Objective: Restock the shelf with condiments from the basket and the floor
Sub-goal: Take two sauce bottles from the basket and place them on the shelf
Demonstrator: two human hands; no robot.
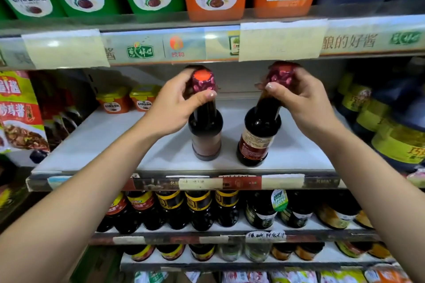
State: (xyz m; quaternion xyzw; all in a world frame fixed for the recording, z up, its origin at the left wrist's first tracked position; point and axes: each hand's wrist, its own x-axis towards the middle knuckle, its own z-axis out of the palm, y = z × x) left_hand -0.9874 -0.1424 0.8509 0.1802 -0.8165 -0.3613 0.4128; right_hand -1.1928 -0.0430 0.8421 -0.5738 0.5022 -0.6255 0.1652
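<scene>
**Both hands placing two dark sauce bottles on the middle shelf**

Left hand (181,101) grips the left bottle (207,138) at the neck, thumb and fingers wrapped round the red cap (203,80). Right hand (299,99) holds the right bottle (255,142) the same way, fingers curled round its foil cap (281,74). Both hands are full.

The left bottle is upright on the middle shelf (115,140), about mid-depth. The right bottle is just beside it with a small gap between. It is clearly tilted: the top leans right and the base sits nearer the front edge. The frame is blurry, so I cannot tell if either base is fully flat. Probably the left one is down and the right one is on its rim.

Further out:
- Two small orange tubs (128,101) stand at the back left of the same shelf, well apart from the bottles.
- Pouches (20,112) are on the left and big yellow-labelled jugs (395,135) on the right.
- The price strip (282,40) of the shelf above hangs just over both caps.
- Rows of lower bottles (200,211) stand on the shelf below.
- The basket and the floor are not in view.

Risks, as I judge them:
- Letting go of the right bottle while it is tilted would let it topple forward off the front edge, onto the rows below or the floor.
- Lifting either bottle could knock its cap on the price strip.
- Straightening the right bottle fast could clink it into the left one.
- With a cap-only hold, a slippery foil wrap could slide in the fingers.
</scene>
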